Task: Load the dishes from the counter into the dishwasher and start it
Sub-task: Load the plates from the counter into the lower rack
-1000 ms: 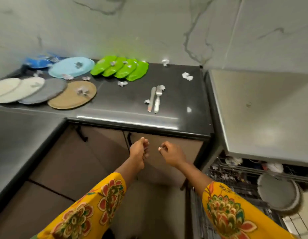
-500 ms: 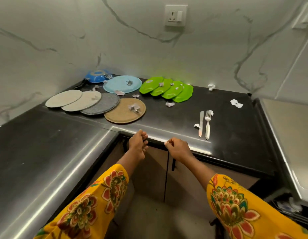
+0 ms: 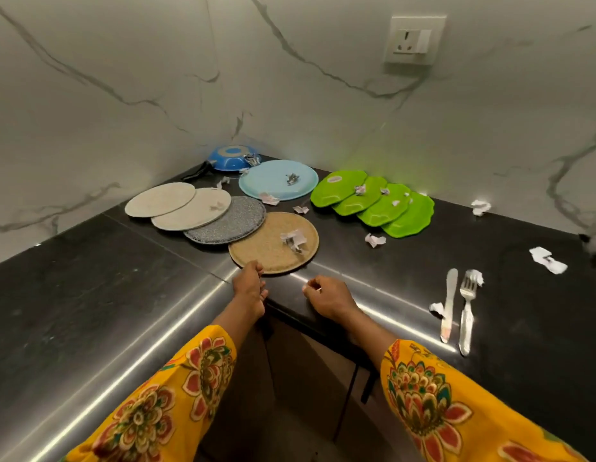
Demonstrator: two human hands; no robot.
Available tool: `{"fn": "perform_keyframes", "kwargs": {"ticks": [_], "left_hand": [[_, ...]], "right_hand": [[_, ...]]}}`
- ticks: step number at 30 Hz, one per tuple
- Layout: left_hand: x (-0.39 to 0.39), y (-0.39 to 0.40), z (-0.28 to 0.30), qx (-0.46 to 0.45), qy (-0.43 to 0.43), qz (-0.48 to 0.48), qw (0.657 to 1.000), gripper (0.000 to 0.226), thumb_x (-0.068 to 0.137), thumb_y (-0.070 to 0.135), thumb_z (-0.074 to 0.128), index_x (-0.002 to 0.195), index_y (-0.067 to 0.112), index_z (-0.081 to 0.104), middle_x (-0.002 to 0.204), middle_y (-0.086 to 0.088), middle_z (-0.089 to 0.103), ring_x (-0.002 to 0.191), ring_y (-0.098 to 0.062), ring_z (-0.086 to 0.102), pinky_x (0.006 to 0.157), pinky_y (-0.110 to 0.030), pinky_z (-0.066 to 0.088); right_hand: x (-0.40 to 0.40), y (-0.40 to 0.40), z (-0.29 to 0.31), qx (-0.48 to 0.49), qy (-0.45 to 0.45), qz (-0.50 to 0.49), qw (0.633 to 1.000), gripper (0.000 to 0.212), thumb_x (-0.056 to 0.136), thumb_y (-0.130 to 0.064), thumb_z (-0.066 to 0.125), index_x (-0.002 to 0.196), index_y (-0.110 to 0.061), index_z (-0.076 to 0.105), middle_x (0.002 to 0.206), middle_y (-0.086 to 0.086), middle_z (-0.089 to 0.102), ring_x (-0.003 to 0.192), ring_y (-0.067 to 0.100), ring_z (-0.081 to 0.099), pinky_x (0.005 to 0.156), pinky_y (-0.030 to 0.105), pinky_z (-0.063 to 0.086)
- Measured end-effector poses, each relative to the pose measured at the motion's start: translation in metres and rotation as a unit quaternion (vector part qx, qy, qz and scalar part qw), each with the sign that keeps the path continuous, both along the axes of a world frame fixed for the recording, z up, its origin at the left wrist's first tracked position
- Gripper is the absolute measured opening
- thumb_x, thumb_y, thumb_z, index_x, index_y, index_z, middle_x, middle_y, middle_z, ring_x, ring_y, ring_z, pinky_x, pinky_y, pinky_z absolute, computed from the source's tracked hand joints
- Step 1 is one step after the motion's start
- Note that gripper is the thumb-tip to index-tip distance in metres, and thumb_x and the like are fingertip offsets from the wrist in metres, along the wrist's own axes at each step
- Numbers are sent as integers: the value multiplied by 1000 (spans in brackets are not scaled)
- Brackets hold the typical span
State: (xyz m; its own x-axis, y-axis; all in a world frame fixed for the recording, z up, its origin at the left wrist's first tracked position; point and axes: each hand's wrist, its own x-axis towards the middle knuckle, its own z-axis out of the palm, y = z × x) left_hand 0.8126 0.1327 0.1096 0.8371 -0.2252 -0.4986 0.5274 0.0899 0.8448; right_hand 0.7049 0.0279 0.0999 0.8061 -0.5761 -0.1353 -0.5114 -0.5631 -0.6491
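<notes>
Fingers point(image 3: 253, 266) curled at brown plate point(image 3: 273, 243) rim, empty

Bare counter point(image 3: 89, 295) fills the frame's left; overlapping plates point(image 3: 223, 218) and paper scraps point(image 3: 375, 240) crowd centre; knife point(image 3: 449, 305) and fork point(image 3: 466, 315) block lower right.

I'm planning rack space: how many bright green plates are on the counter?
4. The bright green scalloped plates overlap in a diagonal row right of the pale blue round plate: farthest, second, third, nearest. None seem hidden.
</notes>
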Motion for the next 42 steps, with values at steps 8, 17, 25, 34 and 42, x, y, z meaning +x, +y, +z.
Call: {"fn": "perform_keyframes", "kwargs": {"ticks": [8,17,25,34,42], "left_hand": [[57,-26,-2,40,-21,91,995,8,93,21,47,88,15,49,70,2,40,59,-11,35,53,-26,29],[94,-40,-12,111,-67,144,981,22,90,26,54,70,17,51,76,-1,51,74,-18,45,73,-29,34],[106,-50,-15,100,-53,168,979,33,83,37,56,99,9,59,113,-13,58,103,-28,53,89,-37,42],[103,-55,-10,81,-15,201,976,26,82,33,55,72,10,50,92,-12,49,75,-22,46,73,-33,38],[78,-38,-5,43,27,165,985,30,83,24,54,101,0,59,105,-16,60,84,-28,58,61,-29,46]], "right_hand": [[84,-24,-9,-8,-26,134,991,38,92,-25,51,126,-8,57,130,10,57,119,23,52,99,29,40],[129,-55,-24,-69,3,152,986,53,91,-36,50,138,-13,45,144,10,41,134,27,34,112,36,27],[138,-98,-28,-45,18,61,997,54,92,-32,49,140,-9,39,153,17,22,141,32,18,114,34,17],[135,-103,-26,16,13,-20,1000,49,86,-33,56,129,-11,50,136,16,45,128,33,35,101,35,30],[95,-93,-21,83,-57,-161,982,35,84,-25,60,115,-10,60,123,15,59,118,32,49,97,36,39]]}}
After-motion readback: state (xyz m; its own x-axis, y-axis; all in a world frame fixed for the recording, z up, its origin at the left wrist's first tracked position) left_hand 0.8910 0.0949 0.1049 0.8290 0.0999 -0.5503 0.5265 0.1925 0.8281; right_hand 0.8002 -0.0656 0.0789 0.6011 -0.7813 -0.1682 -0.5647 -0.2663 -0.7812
